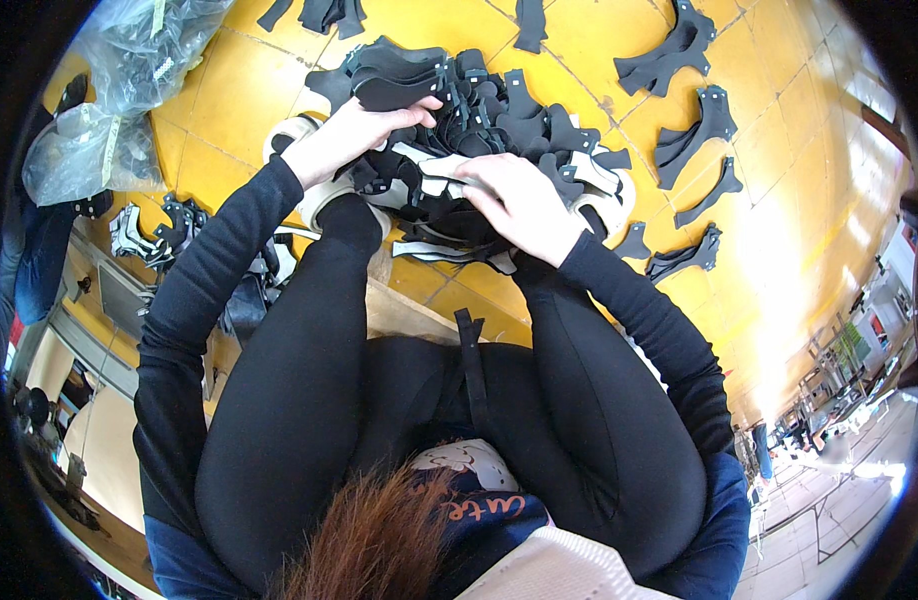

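Dozens of dark grey, curved, flat cut pieces (524, 130), some with white faces or edges, lie heaped on the floor between and beyond the person's feet. At the near side of the heap, the right hand (524, 200) bends its fingers over a narrow white-and-black strip-like piece (434, 170); whether they clamp it cannot be told. The left hand (354, 138), apart from the right, lies at the heap's left side, thumb and forefinger spread just below a neat stack of broad grey curved pieces (399, 75); its grip on them cannot be told. Pale shoes (619, 210) flank the heap, and legs in black leggings (289, 420) stand bent on either side. Farther right, small fanned groups of similar dark pieces (697, 135) lie well apart on yellow floor tiles (779, 130). To the left lies a smaller cluster of black-and-white pieces (159, 235); above it sit clear plastic bags (99, 155), beside another person's leg in dark blue trousers (44, 260) at the rim.
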A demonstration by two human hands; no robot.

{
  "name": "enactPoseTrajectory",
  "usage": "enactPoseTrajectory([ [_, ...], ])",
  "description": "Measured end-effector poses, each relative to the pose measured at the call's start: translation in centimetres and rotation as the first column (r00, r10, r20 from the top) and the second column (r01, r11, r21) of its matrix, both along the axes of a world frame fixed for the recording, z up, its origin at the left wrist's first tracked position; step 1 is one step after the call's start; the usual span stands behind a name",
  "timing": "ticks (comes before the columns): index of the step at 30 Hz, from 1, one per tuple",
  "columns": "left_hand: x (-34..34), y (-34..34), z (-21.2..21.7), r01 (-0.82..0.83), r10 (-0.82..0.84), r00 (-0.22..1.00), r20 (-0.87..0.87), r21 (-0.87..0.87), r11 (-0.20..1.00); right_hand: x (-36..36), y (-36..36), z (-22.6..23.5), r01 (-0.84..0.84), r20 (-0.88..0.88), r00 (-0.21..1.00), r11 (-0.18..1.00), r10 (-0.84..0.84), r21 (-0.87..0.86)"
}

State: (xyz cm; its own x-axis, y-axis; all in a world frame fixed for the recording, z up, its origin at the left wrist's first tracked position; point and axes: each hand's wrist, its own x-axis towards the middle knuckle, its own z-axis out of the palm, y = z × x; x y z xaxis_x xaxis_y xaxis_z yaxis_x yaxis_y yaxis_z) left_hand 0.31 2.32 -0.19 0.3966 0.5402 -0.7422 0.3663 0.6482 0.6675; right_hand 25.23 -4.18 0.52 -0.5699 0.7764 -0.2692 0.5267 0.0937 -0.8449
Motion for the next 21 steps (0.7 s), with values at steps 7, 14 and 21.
enactPoseTrajectory([
  [7,0.1,0.3,-2.0,-0.141,0.142,0.990,0.011,0.231,0.963,-0.6,1.6,-3.3,0.299,-0.048,0.948,0.929,-0.316,-0.217],
  [14,1.7,0.1,-5.8,-0.024,-0.013,0.996,0.093,0.380,0.924,-2.1,5.0,-2.2,0.360,0.063,0.917,0.746,-0.395,-0.560],
  [21,2.5,0.3,-7.2,0.167,-0.089,0.985,-0.147,0.697,0.698,-1.4,5.6,-5.2,0.422,0.121,0.879,0.636,-0.460,-0.646],
])
